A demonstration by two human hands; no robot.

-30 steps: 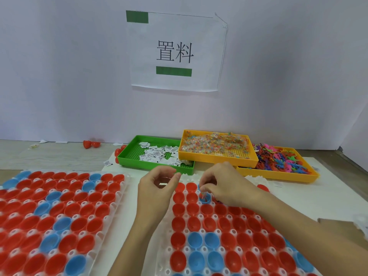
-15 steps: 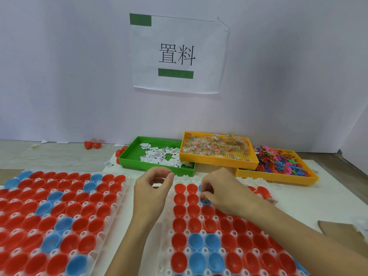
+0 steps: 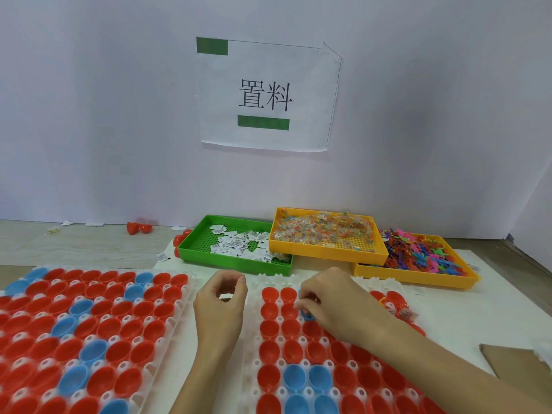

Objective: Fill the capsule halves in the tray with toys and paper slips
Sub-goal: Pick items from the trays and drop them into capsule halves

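Blue capsule half (image 3: pixel 307 315): in the white tray (image 3: pixel 254 324), second row from the far edge, directly beneath the right hand's fingertips.
Right hand (image 3: pixel 334 303): fingers curled down over that blue half, apparently pinching something small into it; what it is cannot be told.
Left hand (image 3: pixel 221 303): just left of the tray's far-left corner, thumb and forefinger curled toward each other, seemingly holding nothing.
Nearer hand: the right.
Green tray (image 3: pixel 197 249): beyond the white tray, holding paper slips (image 3: pixel 239 245).
Yellow trays (image 3: pixel 328 252): right of the green tray, holding toys.
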